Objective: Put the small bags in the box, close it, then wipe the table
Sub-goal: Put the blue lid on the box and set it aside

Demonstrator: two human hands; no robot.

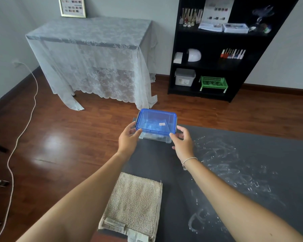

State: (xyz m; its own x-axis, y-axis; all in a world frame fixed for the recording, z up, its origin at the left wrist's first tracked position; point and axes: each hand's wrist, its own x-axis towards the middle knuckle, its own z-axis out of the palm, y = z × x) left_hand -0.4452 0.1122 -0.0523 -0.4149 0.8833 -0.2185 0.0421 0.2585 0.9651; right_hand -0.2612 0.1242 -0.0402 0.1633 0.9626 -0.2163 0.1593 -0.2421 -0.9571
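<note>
Both hands were on the box (155, 127) at the far corner of the tabletop (252, 172): left hand (128, 139) and right hand (182, 143) had fingers clasped on opposite ends of the blue lid (156, 122), probably seating it square for closing. Small bags showed only faintly inside. Folded towel (135, 203) lay near, white powder smears (226, 165) to the right, nothing blocking.

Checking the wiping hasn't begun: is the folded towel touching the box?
Apart. The head view shows bare dark table between the towel and the box.
</note>
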